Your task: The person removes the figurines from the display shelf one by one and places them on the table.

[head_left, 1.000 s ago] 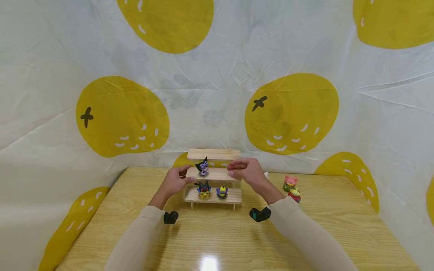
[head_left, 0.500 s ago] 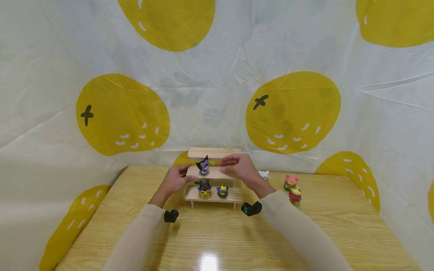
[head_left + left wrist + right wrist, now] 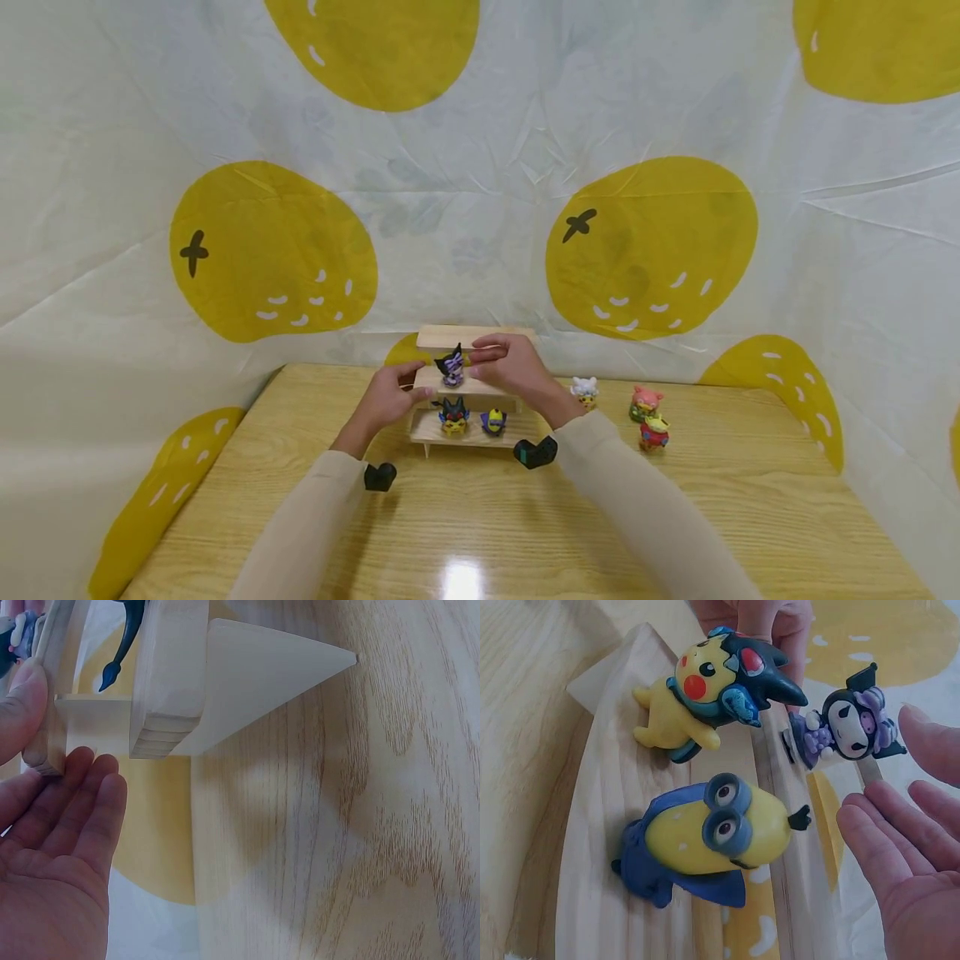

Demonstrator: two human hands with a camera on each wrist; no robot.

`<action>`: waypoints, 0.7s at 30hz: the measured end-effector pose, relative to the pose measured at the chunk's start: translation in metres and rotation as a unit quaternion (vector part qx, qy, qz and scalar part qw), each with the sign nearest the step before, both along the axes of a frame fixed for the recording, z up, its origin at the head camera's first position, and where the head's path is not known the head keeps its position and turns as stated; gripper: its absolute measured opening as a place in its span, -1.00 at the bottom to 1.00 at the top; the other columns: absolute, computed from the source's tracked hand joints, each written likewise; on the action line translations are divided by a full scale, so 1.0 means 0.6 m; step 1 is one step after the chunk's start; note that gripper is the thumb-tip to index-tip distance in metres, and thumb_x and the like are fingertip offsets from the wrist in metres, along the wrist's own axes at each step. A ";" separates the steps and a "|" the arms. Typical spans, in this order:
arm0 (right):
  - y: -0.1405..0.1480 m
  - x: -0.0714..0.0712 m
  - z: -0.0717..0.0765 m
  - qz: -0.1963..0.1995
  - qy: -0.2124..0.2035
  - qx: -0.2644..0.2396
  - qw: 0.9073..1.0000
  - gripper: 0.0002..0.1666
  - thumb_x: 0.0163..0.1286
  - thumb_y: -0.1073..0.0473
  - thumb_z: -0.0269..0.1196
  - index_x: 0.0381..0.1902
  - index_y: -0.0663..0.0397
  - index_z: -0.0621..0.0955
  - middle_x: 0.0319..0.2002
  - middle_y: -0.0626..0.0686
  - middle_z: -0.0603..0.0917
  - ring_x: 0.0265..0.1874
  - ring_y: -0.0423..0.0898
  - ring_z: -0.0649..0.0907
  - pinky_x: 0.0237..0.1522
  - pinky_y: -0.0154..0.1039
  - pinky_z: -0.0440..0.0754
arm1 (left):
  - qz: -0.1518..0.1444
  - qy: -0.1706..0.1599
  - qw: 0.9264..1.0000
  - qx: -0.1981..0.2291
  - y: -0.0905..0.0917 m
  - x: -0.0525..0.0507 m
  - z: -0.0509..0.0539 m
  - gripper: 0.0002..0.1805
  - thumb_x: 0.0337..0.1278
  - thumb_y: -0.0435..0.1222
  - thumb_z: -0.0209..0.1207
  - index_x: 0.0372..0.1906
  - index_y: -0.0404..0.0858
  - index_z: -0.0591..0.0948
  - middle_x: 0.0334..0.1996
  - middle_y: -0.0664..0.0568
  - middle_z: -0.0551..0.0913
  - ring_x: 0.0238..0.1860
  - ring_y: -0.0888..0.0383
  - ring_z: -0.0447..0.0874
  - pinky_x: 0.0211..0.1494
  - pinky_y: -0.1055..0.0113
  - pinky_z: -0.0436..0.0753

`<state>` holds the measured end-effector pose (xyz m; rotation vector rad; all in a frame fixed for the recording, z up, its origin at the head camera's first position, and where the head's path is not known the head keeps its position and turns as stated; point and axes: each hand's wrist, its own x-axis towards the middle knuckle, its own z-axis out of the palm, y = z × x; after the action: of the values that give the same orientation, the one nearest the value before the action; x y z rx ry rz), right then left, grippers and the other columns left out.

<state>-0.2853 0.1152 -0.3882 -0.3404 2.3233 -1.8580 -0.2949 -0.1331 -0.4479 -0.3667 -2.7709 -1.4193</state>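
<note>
A three-tier wooden display shelf (image 3: pixel 441 336) stands at the back of the table. My left hand (image 3: pixel 385 397) grips the left end of its middle tier, thumb above and fingers below in the left wrist view. A black and purple Kuromi figurine (image 3: pixel 847 729) stands on that tier. Just right of it is my right hand (image 3: pixel 513 367), fingers extended and holding nothing; a small gap separates the thumb from the figurine in the right wrist view. On the bottom tier are a Pikachu figurine (image 3: pixel 679 712) in a dark hood and a caped Minion figurine (image 3: pixel 735 825).
Right of the shelf on the wooden table (image 3: pixel 480 517) stand a white-topped figurine (image 3: pixel 584 390), a pink figurine (image 3: pixel 646 402) and a red and yellow figurine (image 3: pixel 654 433). Behind the table hangs a white cloth (image 3: pixel 465 225) with large yellow fruit shapes.
My right hand has moved left along the middle tier toward the Kuromi figurine, uncovering the white-topped figurine. My left hand has stayed at the shelf's left end.
</note>
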 end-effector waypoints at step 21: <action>-0.031 -0.012 0.008 0.005 0.039 0.043 0.998 -0.47 0.26 0.31 0.50 0.20 0.05 0.69 0.07 0.27 0.79 0.04 0.10 0.80 0.05 0.05 0.79 | -0.006 0.007 1.000 0.013 -0.004 -0.005 -0.003 -0.34 0.37 -0.24 0.34 0.48 -0.37 0.46 0.42 -0.30 0.54 0.34 -0.26 0.62 0.38 -0.12 0.62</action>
<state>-0.2924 0.0968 -0.3834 -0.4202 2.4391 -1.7641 -0.2977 -0.1355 -0.4497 -0.3905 -2.7409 -1.4497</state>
